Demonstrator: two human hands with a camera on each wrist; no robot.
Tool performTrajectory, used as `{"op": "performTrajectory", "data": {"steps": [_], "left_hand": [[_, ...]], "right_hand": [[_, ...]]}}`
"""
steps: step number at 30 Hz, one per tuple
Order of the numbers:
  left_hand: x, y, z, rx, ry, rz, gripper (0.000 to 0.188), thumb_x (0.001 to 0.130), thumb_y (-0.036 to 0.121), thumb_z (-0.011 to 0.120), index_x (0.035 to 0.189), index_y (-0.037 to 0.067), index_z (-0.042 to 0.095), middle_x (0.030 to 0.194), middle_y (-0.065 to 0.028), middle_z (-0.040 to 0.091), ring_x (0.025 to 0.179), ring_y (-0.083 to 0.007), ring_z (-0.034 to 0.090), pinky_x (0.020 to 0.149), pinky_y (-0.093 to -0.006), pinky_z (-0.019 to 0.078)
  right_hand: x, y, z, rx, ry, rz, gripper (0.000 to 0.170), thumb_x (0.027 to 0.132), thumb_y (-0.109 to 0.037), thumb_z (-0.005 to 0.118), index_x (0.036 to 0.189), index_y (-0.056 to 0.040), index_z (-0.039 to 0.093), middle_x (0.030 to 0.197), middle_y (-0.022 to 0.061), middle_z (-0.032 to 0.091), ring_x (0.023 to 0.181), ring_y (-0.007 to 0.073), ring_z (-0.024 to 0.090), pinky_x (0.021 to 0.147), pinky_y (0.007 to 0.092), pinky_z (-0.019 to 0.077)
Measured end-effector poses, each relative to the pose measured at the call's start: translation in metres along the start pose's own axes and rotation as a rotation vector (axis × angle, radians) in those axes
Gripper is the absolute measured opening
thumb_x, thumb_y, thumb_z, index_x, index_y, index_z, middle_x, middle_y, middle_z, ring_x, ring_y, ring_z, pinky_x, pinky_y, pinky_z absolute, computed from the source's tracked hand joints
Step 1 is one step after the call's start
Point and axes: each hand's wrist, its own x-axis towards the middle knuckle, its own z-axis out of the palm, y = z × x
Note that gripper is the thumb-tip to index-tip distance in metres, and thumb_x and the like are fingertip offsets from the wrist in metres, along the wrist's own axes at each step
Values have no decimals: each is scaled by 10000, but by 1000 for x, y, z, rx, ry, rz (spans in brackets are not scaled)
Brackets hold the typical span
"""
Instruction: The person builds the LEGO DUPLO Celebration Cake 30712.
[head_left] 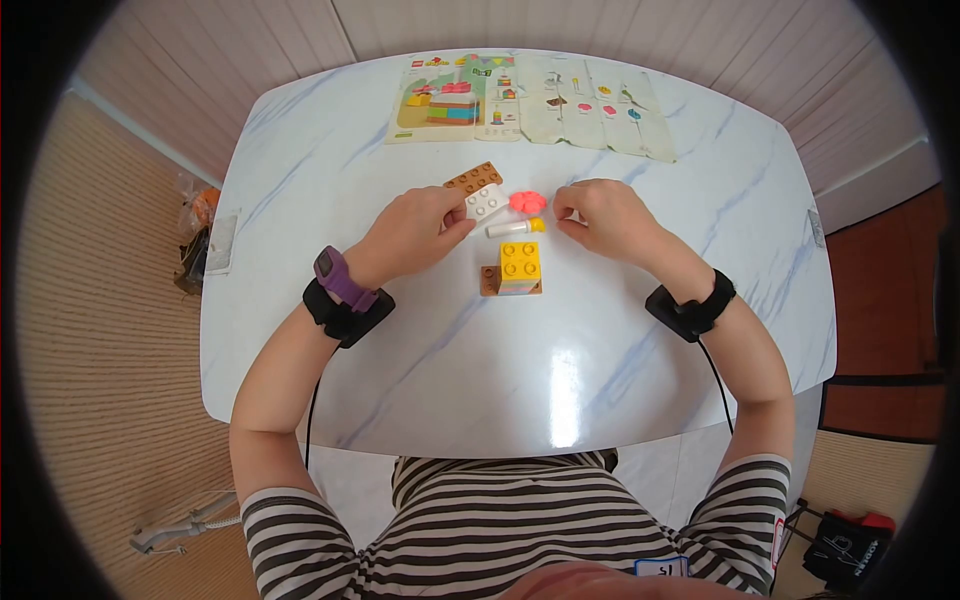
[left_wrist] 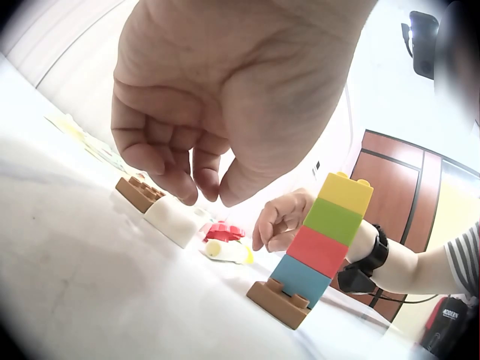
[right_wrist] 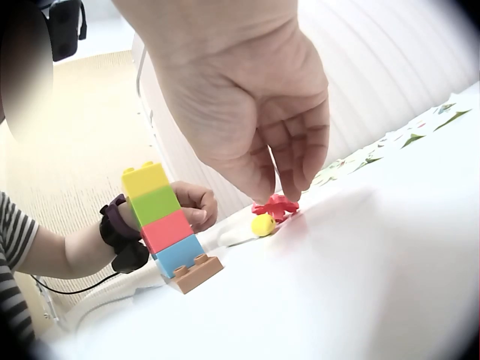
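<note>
A tower stands upright on a brown brick [left_wrist: 277, 304]: blue [left_wrist: 300, 277], red [right_wrist: 167, 231] and green [right_wrist: 155, 204] bricks, topped by a yellow brick [head_left: 520, 262]. Beyond it lie a white piece with a yellow end [head_left: 514, 229] and a red-pink flower-like piece [head_left: 527, 203]. My left hand [head_left: 415, 235], fingers loosely bent and holding nothing, hovers by a white brick [head_left: 485, 203], which has a larger brown brick [head_left: 474, 179] behind it. To the right of the flower-like piece, my right hand [head_left: 612, 222] hangs with loosely bent fingers, also holding nothing.
An unfolded printed sheet [head_left: 530, 105] with brick pictures lies along the far side of the marbled white table [head_left: 420, 400]. Black cameras are strapped to both wrists, with cables running down from them.
</note>
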Motion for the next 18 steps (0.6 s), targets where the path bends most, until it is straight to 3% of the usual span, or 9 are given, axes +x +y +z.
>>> {"op": "performTrajectory", "data": {"steps": [6, 12, 18], "left_hand": [[0, 0, 3, 0, 3, 12, 198, 828, 166, 616, 747, -7, 562, 707, -133, 604, 648, -286, 586, 591, -368, 459], [-1, -1, 5, -4, -8, -6, 199, 828, 169, 617, 746, -3, 561, 702, -127, 603, 645, -285, 586, 588, -370, 458], [-5, -6, 9, -31, 11, 6, 204, 834, 165, 613, 751, -11, 550, 673, -131, 577, 598, -258, 549, 560, -351, 432]], "right_hand": [[2, -3, 2, 11, -8, -8, 58, 777, -95, 601, 816, -60, 626, 774, 102, 642, 745, 284, 623, 646, 393, 494], [4, -11, 21, -40, 117, -177, 144, 752, -96, 670, 892, -76, 642, 741, 64, 625, 726, 248, 617, 626, 357, 497], [7, -18, 29, -193, 134, -229, 66, 761, -94, 598, 758, -37, 632, 756, 91, 632, 713, 255, 636, 593, 365, 515]]}}
